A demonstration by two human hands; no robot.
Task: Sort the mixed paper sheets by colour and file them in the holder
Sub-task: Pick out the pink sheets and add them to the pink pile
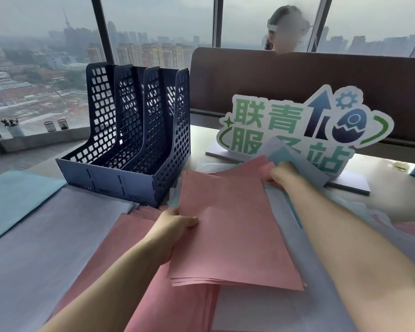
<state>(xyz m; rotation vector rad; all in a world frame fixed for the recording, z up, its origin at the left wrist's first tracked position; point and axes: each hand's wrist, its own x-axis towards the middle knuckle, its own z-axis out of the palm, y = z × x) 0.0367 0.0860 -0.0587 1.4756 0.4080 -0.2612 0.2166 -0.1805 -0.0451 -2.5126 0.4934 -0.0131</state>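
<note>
My left hand (175,226) pinches the pink stack (233,226) at its 9 o'clock edge, thumb on top and fingers underneath. My right hand (282,174) grips the far corner at 1 o'clock, where a grey sheet (304,168) and a pale blue one stick up against it; I cannot tell whether those are caught in that grip too. The stack is lifted and tilted over a larger pink pile (134,255) on the surface.

At 9 o'clock lie a grey pile (58,224) and, beyond it, a blue pile (17,195). The holder (134,133) stands at 11 o'clock, all three slots showing nothing inside. A sign (304,121) stands at 1 o'clock, with mixed sheets (345,212) spread at 3 o'clock.

To do this well, I would shake off any stray sheets at the far corner, square the pinks, then lay them flush on the pink pile or slide them upright into one slot.
</note>
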